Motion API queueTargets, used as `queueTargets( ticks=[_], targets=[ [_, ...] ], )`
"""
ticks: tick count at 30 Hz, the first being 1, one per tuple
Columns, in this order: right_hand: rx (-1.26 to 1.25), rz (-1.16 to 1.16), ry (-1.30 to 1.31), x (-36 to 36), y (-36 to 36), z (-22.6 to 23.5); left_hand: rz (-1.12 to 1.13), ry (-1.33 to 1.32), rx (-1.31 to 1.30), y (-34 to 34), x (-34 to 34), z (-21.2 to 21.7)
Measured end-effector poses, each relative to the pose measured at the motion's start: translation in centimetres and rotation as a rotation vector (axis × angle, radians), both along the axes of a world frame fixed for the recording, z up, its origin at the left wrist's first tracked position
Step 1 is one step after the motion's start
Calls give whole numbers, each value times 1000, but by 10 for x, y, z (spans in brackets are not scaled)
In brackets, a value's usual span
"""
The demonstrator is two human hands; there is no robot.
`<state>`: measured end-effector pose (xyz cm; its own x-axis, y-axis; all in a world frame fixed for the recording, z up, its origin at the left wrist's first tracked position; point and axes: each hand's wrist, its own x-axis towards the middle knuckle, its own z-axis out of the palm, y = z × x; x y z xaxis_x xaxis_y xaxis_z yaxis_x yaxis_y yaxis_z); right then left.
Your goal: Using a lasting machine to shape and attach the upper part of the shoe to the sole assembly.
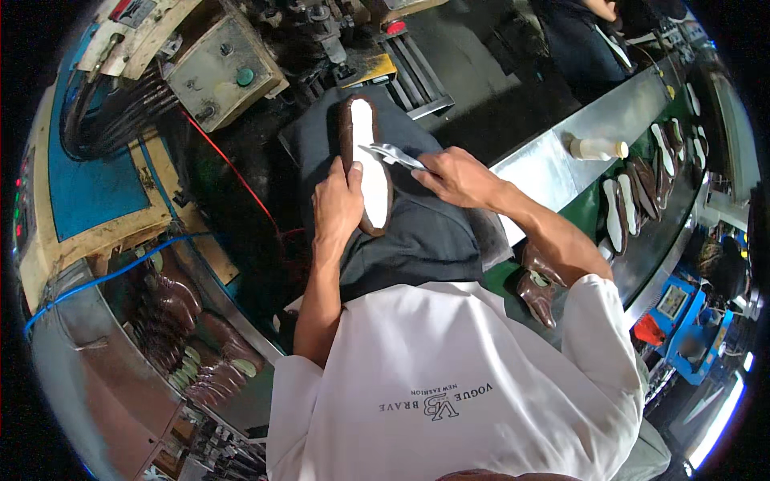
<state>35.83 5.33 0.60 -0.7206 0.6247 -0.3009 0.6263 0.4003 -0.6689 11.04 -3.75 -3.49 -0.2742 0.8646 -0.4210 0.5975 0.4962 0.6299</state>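
Observation:
A brown shoe upper with a white sole face (374, 188) lies sole up across my lap, its long side pointing away from me. My left hand (338, 204) is closed round its left side, the thumb pressed on the white face. In my right hand (459, 178) is a pair of shiny metal pliers (396, 155). The tip of the pliers is over the middle of the white face; whether it touches cannot be told. Dark trousers (417, 240) lie under the shoe.
A machine with a control box (226, 76) and a green button stands ahead. At the right, a metal ledge (545, 168) carries a white bottle (598, 149); beyond it lie several white-soled brown shoes (614, 216). Several brown uppers (172, 293) fill the left rack. Another person (573, 40) sits far right.

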Motion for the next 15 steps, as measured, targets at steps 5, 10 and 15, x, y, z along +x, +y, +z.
queueTargets(
  ticks=[5,10,15],
  targets=[
    [71,183,31,-19,15,-21,9,-147,-38,-11,2,10],
    [268,204,36,-30,22,-32,207,-425,145,-16,22,1],
    [215,208,-35,-11,28,-42,102,-403,62,-12,23,-3]
  ],
)
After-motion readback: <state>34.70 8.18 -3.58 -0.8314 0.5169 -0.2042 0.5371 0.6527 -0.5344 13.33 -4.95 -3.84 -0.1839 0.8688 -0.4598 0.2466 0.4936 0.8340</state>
